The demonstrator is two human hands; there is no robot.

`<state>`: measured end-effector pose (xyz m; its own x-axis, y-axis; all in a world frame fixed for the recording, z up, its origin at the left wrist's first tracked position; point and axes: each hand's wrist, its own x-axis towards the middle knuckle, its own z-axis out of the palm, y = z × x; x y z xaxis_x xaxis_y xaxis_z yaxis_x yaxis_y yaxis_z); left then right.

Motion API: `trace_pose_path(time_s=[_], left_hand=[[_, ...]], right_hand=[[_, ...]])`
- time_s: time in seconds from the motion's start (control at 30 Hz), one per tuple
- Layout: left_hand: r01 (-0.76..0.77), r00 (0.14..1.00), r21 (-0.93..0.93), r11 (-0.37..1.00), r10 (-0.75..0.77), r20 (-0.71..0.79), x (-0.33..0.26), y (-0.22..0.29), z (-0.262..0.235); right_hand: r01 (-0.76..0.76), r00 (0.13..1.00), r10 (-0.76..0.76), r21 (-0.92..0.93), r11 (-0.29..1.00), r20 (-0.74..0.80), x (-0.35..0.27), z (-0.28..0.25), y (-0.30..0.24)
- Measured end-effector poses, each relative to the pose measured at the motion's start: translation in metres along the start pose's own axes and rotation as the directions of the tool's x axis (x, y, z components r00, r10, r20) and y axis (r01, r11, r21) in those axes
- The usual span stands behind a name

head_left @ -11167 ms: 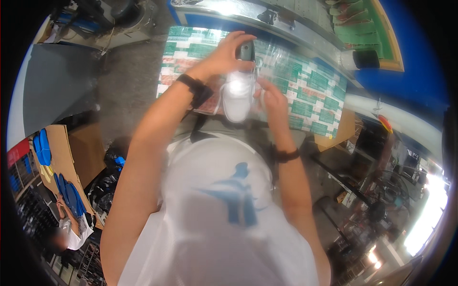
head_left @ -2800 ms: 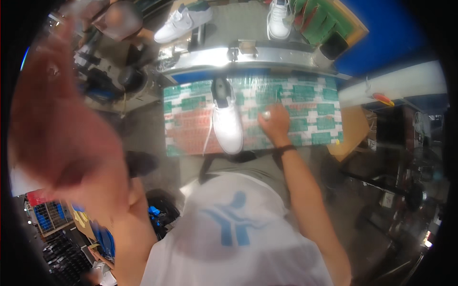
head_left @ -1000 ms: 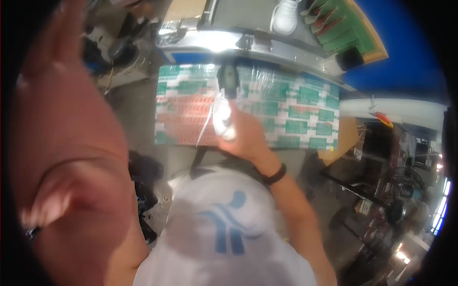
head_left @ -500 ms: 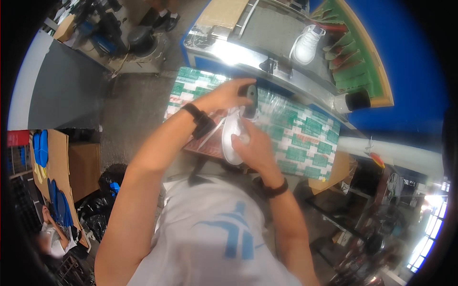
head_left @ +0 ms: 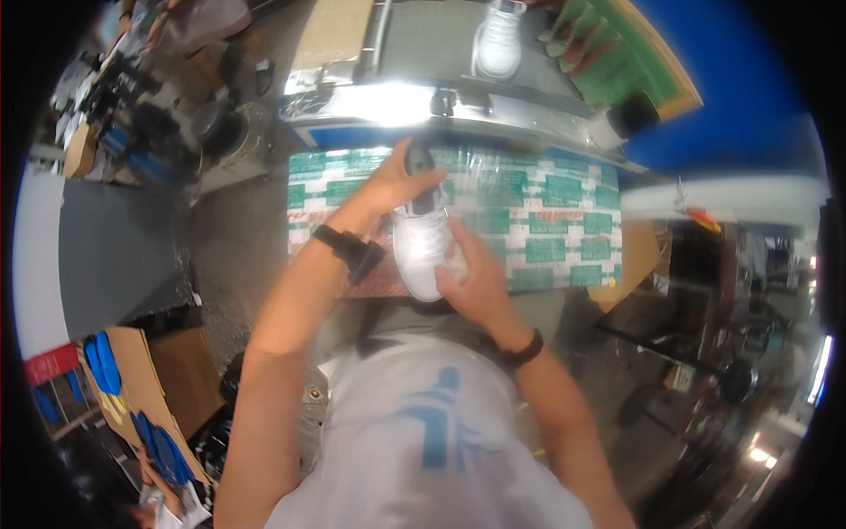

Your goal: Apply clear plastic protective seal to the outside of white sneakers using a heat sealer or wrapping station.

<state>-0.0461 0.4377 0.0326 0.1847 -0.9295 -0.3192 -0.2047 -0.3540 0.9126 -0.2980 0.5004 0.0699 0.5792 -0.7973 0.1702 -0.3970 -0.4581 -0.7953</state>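
Observation:
A white lace-up sneaker (head_left: 420, 240) is held between my two hands, its toe pointing towards me. My left hand (head_left: 394, 185) is closed round the heel end, thumb across the collar. A dark grey oval piece (head_left: 420, 160) shows in the shoe's opening; whether it is a last or the lining I cannot make out. Along the side near the toe, my right hand (head_left: 478, 275) grips the shoe with thumb and fingers. Beneath lies a bench surface wrapped in green-and-white printed sheeting (head_left: 564, 212). The sole is hidden from view.
Another white sneaker (head_left: 498, 44) rests on the grey conveyor belt (head_left: 423, 53) beyond the bench. A wood-framed green panel (head_left: 608, 70) stands at its right. Blue insole-shaped pieces (head_left: 159, 448) lie against cardboard at lower left. Other people (head_left: 207, 26) are at far left and lower left.
The sneaker has come more upright and turned its laced top towards me. My left hand has shifted round the heel. The view has swung, so the bench appears straighter.

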Motion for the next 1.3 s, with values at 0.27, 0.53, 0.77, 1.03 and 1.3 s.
trace_pose_path(time_s=[0.27,0.53,0.77,1.03,1.3], left_hand=[[0.083,0.997,0.144,0.986,-0.082,-0.012,0.005,0.011,0.016],[0.051,0.996,0.070,0.996,-0.046,-0.073,0.001,0.013,0.023],[0.031,0.998,0.025,0.999,-0.030,-0.058,-0.001,0.014,0.017],[0.044,0.996,0.061,0.997,-0.038,-0.086,-0.003,0.021,0.025],[0.005,0.996,0.088,0.996,0.003,-0.085,0.003,0.014,0.028]], right_hand=[[0.193,0.978,-0.167,-0.239,0.952,0.126,0.011,-0.022,0.005],[0.049,0.986,0.017,-0.384,0.922,0.168,0.033,-0.006,0.017],[-0.217,0.967,0.252,-0.371,0.903,0.047,0.005,-0.050,0.045],[-0.345,0.938,0.335,0.164,0.924,0.090,-0.041,-0.030,0.024],[-0.196,0.976,0.218,0.374,0.906,-0.016,-0.004,0.000,0.037]])
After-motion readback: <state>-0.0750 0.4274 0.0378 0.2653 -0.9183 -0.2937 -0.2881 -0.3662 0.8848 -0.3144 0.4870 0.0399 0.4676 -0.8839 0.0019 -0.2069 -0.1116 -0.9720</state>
